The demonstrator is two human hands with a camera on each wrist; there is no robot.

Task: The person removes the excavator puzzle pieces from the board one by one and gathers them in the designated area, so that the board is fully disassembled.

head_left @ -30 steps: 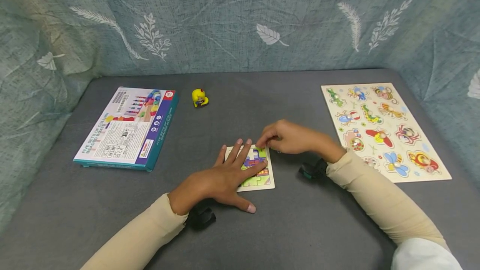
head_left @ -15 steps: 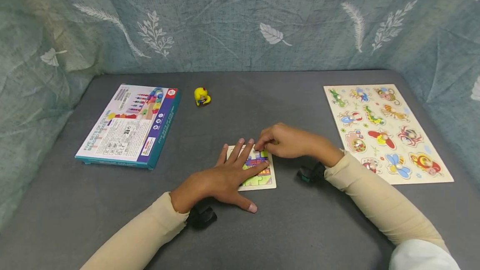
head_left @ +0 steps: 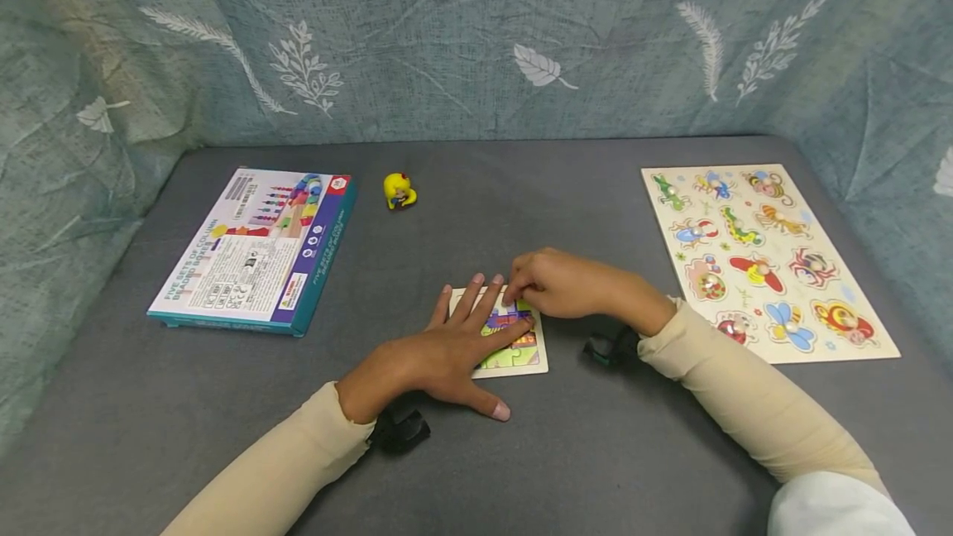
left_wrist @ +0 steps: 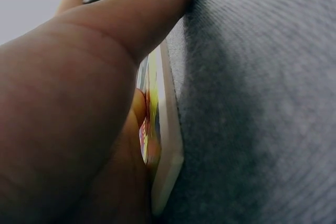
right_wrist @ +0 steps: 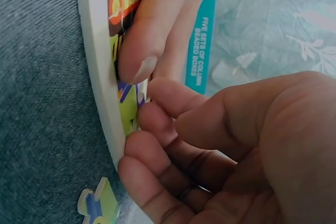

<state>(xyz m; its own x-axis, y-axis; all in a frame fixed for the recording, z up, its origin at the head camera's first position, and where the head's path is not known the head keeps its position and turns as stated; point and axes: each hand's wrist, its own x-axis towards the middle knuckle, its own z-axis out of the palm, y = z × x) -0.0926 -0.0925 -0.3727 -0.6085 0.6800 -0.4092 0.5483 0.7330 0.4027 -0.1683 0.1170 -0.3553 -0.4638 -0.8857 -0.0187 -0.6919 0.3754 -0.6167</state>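
A small square jigsaw puzzle board [head_left: 525, 361] with a pale wooden frame lies mid-table. My left hand [head_left: 447, 358] rests on it, palm down with spread fingers, hiding its left part; the thumb reaches past the near edge. In the right wrist view, a left fingertip [right_wrist: 137, 65] presses the picture. At the far right corner, my right hand [head_left: 562, 284] has curled fingers and appears to pinch a puzzle piece [right_wrist: 141, 97], mostly hidden behind the fingertips. A loose green and blue puzzle piece [right_wrist: 100, 205] lies beside the board, under the right hand.
To the left lies a flat teal and white toy box [head_left: 253, 255]. A small yellow figure [head_left: 399, 191] stands behind the board. A large insect peg puzzle [head_left: 767, 263] lies at the right, near my right forearm. A patterned curtain [head_left: 476, 40] hangs behind the table.
My right hand has moved slightly left and nearer along the board's far right corner, its fingers more over the picture. The left hand has stayed in place. The view has shifted a little.
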